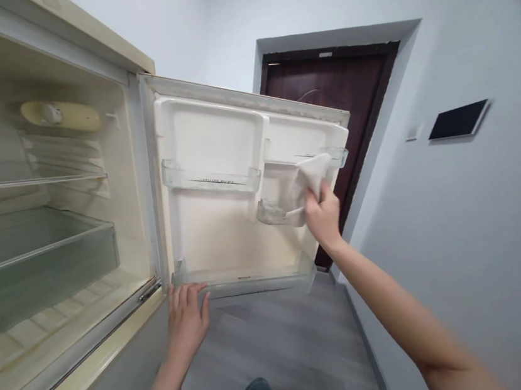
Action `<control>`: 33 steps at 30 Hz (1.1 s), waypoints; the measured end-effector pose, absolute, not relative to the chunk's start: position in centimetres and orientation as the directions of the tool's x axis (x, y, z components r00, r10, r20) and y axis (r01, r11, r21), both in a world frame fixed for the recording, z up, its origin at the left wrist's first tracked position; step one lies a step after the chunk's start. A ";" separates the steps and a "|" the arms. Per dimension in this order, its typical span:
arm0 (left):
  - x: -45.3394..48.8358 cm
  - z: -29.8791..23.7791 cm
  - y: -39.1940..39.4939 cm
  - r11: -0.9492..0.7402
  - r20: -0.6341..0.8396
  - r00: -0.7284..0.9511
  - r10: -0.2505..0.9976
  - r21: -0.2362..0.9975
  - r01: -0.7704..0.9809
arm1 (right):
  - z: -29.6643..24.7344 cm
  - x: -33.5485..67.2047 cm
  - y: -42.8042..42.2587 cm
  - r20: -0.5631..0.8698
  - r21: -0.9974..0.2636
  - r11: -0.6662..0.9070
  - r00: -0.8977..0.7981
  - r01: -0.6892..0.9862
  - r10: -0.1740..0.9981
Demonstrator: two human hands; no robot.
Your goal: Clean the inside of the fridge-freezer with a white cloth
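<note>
A cream fridge stands with its door (217,225) swung wide, the inner side facing me. My right hand (322,216) is closed on a white cloth (311,176) and presses it against the small clear door shelf (275,213) at the door's right side. My left hand (187,314) lies with its fingers stretched out against the bottom edge of the door, beside the lowest door shelf (252,281). A longer clear shelf (211,182) runs across the door's upper left.
The fridge interior (53,246) at left has glass shelves and a clear drawer, with a yellowish lamp housing (61,115) at the top. A dark brown room door (348,102) stands behind the fridge door. A dark wall panel (458,120) hangs at right. Grey floor (284,350) below.
</note>
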State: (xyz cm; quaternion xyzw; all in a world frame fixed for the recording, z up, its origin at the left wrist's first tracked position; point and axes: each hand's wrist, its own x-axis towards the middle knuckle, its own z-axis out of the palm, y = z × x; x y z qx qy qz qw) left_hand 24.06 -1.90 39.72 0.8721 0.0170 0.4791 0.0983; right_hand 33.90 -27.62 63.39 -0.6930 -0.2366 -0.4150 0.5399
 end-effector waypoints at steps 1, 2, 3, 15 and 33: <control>24.0 39.7 -1.9 -0.980 0.832 0.541 0.125 0.188 -0.064 | 63.2 34.3 -27.2 0.874 -0.445 -0.391 0.486 0.806 0.009; 24.0 39.7 -1.9 -0.979 0.830 0.543 0.126 0.191 -0.065 | 63.1 34.8 -26.7 0.881 -0.354 -0.438 0.452 0.826 0.140; 24.0 39.8 -1.8 -0.978 0.828 0.546 0.128 0.196 -0.068 | 63.3 35.5 -26.2 0.861 -0.292 -0.466 0.442 0.835 0.252; 23.9 40.1 -1.9 -0.977 0.810 0.573 0.128 0.203 -0.069 | 66.5 41.5 -25.6 0.536 -0.097 -0.645 0.586 0.758 0.608; 24.4 40.4 -2.7 -0.978 0.811 0.569 0.135 0.201 -0.054 | 67.0 41.2 -29.4 0.292 -0.012 -0.939 0.899 0.344 0.326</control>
